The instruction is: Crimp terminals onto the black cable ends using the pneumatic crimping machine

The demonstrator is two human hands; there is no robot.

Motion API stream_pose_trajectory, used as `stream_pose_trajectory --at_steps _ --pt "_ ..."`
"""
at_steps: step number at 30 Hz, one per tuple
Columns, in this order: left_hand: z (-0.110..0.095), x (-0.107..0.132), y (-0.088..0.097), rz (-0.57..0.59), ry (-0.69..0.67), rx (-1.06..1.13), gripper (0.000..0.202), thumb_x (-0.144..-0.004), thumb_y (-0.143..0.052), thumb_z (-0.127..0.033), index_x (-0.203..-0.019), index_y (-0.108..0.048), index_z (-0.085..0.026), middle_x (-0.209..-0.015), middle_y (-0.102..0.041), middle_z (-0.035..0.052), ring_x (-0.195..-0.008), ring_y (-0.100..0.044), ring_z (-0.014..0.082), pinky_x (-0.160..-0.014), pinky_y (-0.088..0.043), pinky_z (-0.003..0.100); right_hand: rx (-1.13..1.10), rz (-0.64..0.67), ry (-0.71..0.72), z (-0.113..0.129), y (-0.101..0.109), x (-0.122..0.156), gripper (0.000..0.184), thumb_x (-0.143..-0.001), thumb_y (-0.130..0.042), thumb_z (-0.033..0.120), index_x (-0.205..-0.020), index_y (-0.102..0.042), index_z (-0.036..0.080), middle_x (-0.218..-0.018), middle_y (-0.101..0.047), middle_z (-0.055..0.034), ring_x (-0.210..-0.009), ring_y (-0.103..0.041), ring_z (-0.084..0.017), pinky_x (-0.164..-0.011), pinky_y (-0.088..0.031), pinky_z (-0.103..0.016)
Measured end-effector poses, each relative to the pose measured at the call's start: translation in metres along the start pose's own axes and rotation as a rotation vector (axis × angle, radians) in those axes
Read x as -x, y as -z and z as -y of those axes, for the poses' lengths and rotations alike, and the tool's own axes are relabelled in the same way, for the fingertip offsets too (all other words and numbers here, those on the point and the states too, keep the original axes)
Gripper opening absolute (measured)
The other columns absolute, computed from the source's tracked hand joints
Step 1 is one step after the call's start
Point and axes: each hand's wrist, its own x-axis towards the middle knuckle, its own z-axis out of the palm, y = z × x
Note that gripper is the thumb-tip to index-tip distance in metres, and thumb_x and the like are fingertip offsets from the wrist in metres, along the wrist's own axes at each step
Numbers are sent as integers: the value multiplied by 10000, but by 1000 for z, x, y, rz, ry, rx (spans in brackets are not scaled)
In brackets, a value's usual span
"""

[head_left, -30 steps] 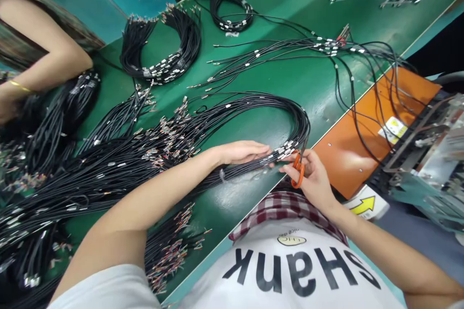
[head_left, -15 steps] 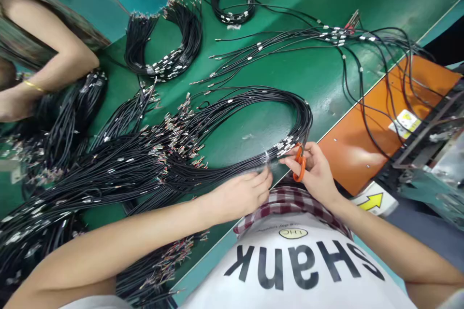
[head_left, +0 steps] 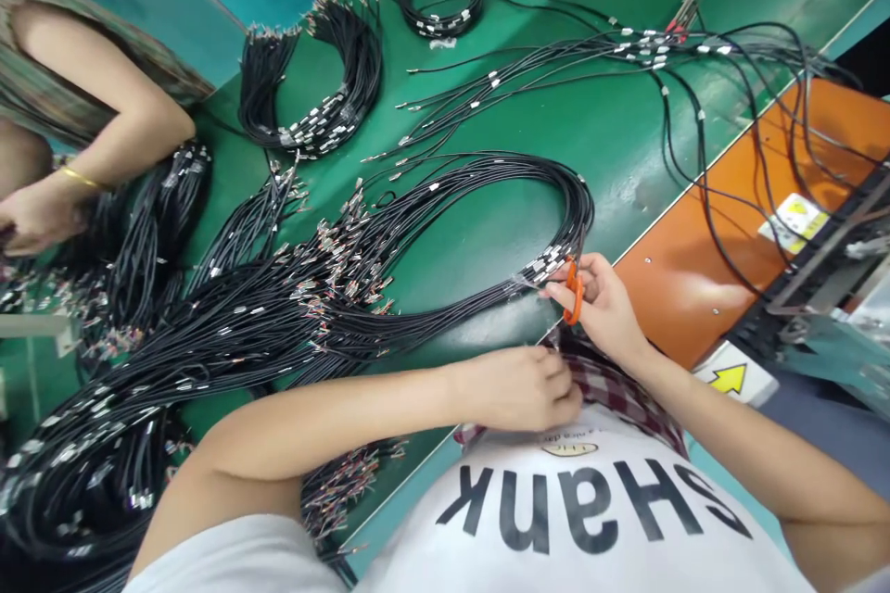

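A big looped bundle of black cables (head_left: 445, 195) with metal terminals lies on the green bench (head_left: 591, 139). My right hand (head_left: 603, 308) grips small orange-handled scissors (head_left: 573, 289) right at the taped end of the loop, near the bench's front edge. My left hand (head_left: 523, 387) is drawn back against my shirt, fingers pinched together on a thin clear strip that I cannot make out well. It no longer touches the cables.
More coiled black cable bundles (head_left: 312, 74) lie further back, loose cables (head_left: 626, 56) trail to the right over an orange panel (head_left: 695, 269). Another person's arm and hand (head_left: 42, 213) work on cables at the far left.
My left hand left the cable bundle and pulled back toward my body, closing into a pinch. My right hand with the scissors stayed at the loop's end.
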Motion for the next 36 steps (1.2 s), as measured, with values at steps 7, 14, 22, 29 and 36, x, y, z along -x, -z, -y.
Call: stream_pose_trajectory --at_steps 7,14,22,29,36 --pt "-5 57 29 -110 663 767 196 -991 -503 -176 -1070 -682 -162 -876 -692 42 -723 -626 110 -669 -472 228 -22 -56 6 3 -1 -4 453 -732 -882 359 -985 -520 258 -982 -702 14 -838 -734 -169 -817 -588 -317" --pt "96 56 31 -338 895 1168 328 -904 -551 -248 -1217 -627 -190 -1099 -731 91 -578 -521 85 -536 -410 228 43 -49 35 18 -11 3 421 -759 -858 372 -984 -520 265 -1002 -690 8 -844 -720 -165 -815 -592 -323" --pt "142 47 -6 110 604 1637 362 -785 -735 -432 -1001 -713 -143 -826 -708 75 -607 -556 116 -599 -457 259 61 -83 12 27 -12 5 418 -754 -859 388 -990 -536 267 -1010 -693 6 -781 -714 -155 -745 -595 -308" --pt "135 106 51 -776 1054 420 199 -872 -673 -348 -894 -715 -155 -835 -693 36 -728 -589 132 -678 -484 255 42 -98 -41 16 -7 -1 417 -748 -868 365 -977 -535 262 -962 -675 28 -796 -728 -154 -735 -601 -291" --pt "74 141 123 -640 951 64 187 -890 -687 -396 -922 -760 -228 -1312 -601 60 -959 -626 174 -866 -550 339 87 -41 -68 16 -3 2 422 -760 -858 376 -990 -523 263 -977 -690 11 -843 -738 -181 -779 -618 -322"
